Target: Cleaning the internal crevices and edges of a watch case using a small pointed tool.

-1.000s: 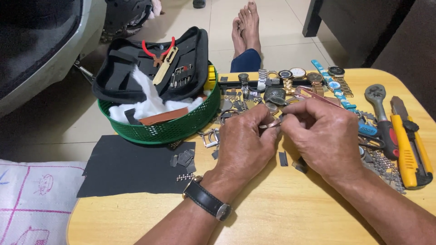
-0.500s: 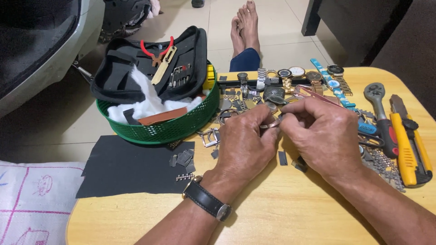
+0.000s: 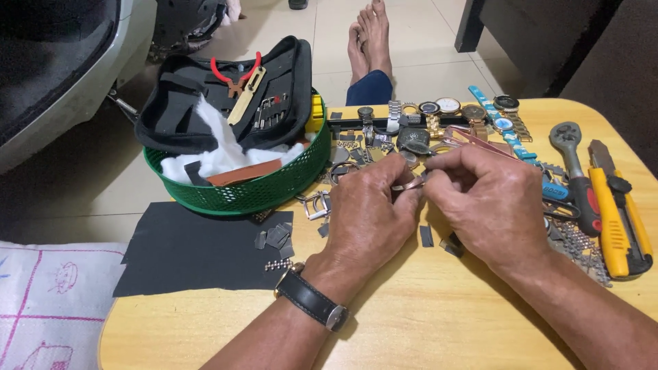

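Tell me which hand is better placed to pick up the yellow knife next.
Probably the right hand. The yellow knife lies at the table's right edge, just beyond it. The left hand sits further away and would have to cross over. Both hands pinch a small metal piece.

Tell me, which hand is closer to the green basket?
The left hand. It sits just right of the green basket, close to its rim, while the right hand lies farther along the table, beyond the left one.
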